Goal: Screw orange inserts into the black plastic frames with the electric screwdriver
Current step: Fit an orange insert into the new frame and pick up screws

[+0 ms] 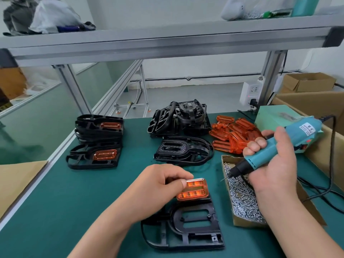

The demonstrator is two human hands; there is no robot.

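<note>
Now, translucent orange plastic insert (192,189) sits at far edge of nearest black plastic frame (195,233), long axis left-right, parallel w/ frame's open slot just nearer. Left hand (162,183) pinches its left end. Right hand (275,164) grips teal electric screwdriver (260,155), bit down in cardboard tray of silver screws (245,222), right of frame. Green mat (83,202) at left gives room.

Workbench topped with a green mat (74,211). Near edge: one empty black frame (175,222), lying flat. Left: a stack of frames (98,127) fitted with orange inserts, with a single fitted frame (95,155) in front. Back centre: a heap of empty frames (178,116), one flat frame (183,149) before it. Right: a pile of orange inserts (234,135), a cardboard tray of screws (243,223), a teal box (270,116).
</note>
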